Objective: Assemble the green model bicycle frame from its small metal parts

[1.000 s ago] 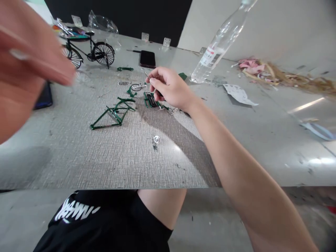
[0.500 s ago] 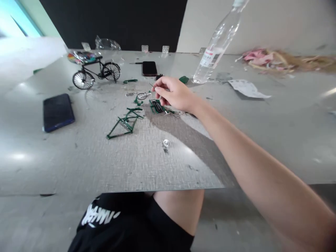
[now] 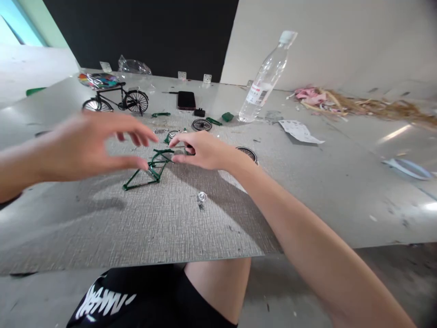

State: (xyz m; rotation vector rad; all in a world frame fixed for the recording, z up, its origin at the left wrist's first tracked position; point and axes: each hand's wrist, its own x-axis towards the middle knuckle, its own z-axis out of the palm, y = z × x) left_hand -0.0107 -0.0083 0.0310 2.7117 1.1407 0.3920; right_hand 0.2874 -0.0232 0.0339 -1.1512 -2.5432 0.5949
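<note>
My right hand (image 3: pixel 205 149) hovers over the small parts, with a thin metal piece (image 3: pixel 180 146) apparently pinched between its fingers. Its fingertips are beside the upper end of a green model bicycle frame (image 3: pixel 142 184), which lies on the table. From the left reaches my left hand (image 3: pixel 95 148), blurred, its thumb and fingers apart and nothing in them. Beyond the right hand are a black spoked wheel (image 3: pixel 202 125) and a green curved part (image 3: pixel 214 121). Another wheel (image 3: pixel 248 153) is partly hidden by my right forearm. Nearer the front edge lies a small silver round part (image 3: pixel 202 196).
An assembled black model bicycle (image 3: pixel 136 101) stands at the back left. Further back are a phone (image 3: pixel 186 100), a small black block (image 3: pixel 200 112) and a tilted water bottle (image 3: pixel 256 93). A paper sheet (image 3: pixel 298 132) and straw-like scraps (image 3: pixel 362 107) lie on the right.
My left hand has come in from the left, covering the dark tablet-like device. My right hand has moved left and nearer, towards the green frame. The view has shifted slightly.
</note>
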